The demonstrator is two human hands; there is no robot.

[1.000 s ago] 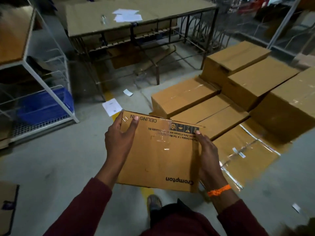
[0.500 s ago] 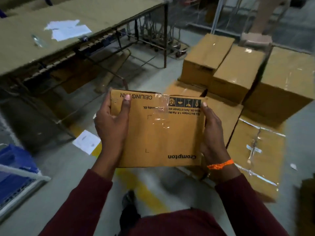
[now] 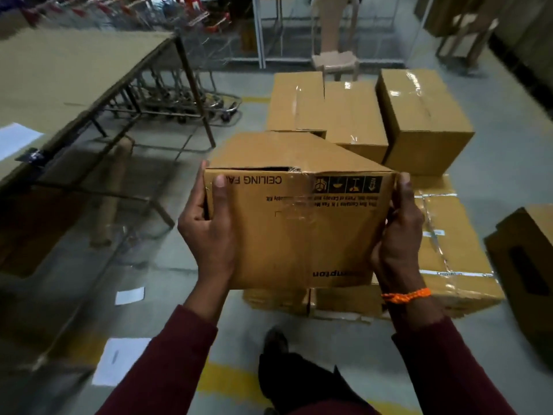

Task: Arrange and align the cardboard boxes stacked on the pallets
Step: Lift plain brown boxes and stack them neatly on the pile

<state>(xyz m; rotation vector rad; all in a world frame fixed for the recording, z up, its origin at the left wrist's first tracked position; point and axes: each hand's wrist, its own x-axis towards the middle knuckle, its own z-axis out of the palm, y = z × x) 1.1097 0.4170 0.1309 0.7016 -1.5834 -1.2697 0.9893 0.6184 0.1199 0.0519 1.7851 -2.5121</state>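
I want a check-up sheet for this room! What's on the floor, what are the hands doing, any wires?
Surface: grey concrete floor with yellow lines.
Job's things: held box, printed CEILING FAN upside down, top seam split; stacked boxes behind it, lying at uneven angles; a taped box low on the right.
Clutter: papers on the floor.
Grippers: left hand and right hand grip the held box's sides; orange band on the right wrist.
Cables: nothing seen.
Surroundings: cardboard-topped table at left, chair beyond the boxes, trolleys behind the table.
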